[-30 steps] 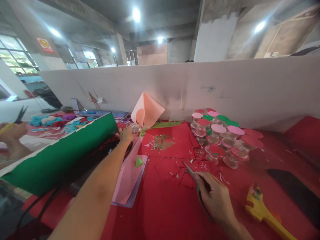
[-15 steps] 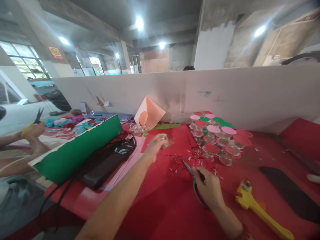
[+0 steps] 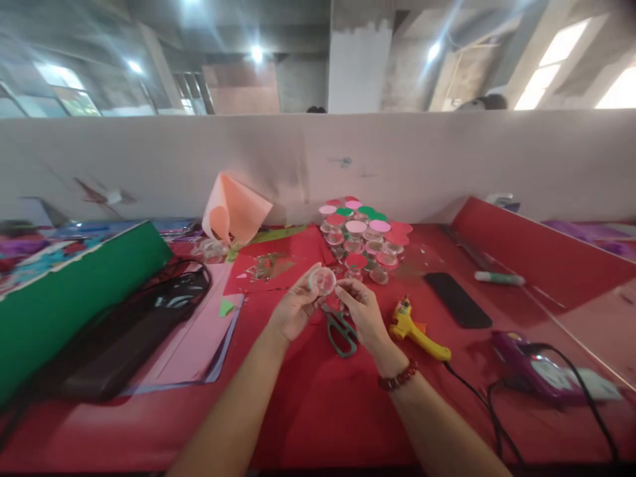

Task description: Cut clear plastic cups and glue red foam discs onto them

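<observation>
My left hand [image 3: 297, 306] is closed around the edge of a small clear round plastic piece [image 3: 322, 282], like a little cup or lid, held up in front of me. On its other side my right hand [image 3: 362, 306] pinches the rim with thumb and fingers. Just beneath the hands, scissors [image 3: 342, 335] with green-grey handles lie on the red tabletop, their blades partly hidden. Beyond them stand several clear plastic cups [image 3: 380, 273] topped with red, pink and green discs [image 3: 356, 227]. A red sheet [image 3: 258, 285] with scraps lies behind my left hand.
To the right are a yellow glue gun [image 3: 415, 331] with a cord, a black phone [image 3: 457, 299] and a purple corded device [image 3: 529, 371]. On the left sit a black case [image 3: 134, 324], pink sheets [image 3: 199, 338] and a green board [image 3: 94, 291]. A white partition [image 3: 278, 152] closes off the back.
The right hand has let go of the scissors, now on the table. Both hands have come together on the clear round piece. The view has swung to the right.
</observation>
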Demonstrator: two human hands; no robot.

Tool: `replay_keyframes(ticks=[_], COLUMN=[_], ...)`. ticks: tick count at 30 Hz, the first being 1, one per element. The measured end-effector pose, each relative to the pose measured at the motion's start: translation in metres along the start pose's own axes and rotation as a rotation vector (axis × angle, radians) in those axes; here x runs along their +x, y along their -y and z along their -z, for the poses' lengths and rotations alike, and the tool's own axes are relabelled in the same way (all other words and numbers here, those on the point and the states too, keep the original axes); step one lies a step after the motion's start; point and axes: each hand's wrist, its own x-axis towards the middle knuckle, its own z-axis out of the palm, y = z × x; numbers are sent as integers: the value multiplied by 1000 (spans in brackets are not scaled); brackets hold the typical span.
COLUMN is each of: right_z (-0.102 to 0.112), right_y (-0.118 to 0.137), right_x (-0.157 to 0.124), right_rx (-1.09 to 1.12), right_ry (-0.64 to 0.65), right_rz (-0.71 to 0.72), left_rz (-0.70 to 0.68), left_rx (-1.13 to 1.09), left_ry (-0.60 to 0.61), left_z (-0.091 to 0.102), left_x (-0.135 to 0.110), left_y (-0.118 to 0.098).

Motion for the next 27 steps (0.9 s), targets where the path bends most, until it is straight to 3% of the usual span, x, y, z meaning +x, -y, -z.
replay_keyframes(ticks=[10, 15, 19, 27], right_z=[2, 2, 4, 17], right_y=[0, -9, -14, -18], right_x=[2, 2, -1, 4], right_rx=[-36, -288, -497, -693], right_ry=[-16, -91, -15, -69], right_rz=[18, 156, 244, 361], left_rz=[-9, -23, 12, 73], left_rx=[101, 207, 256, 206], left_ry=[26, 54, -27, -11], left_z=[-2, -5, -5, -10], left_x=[1, -3, -6, -6], left_y=[-1, 3, 5, 7])
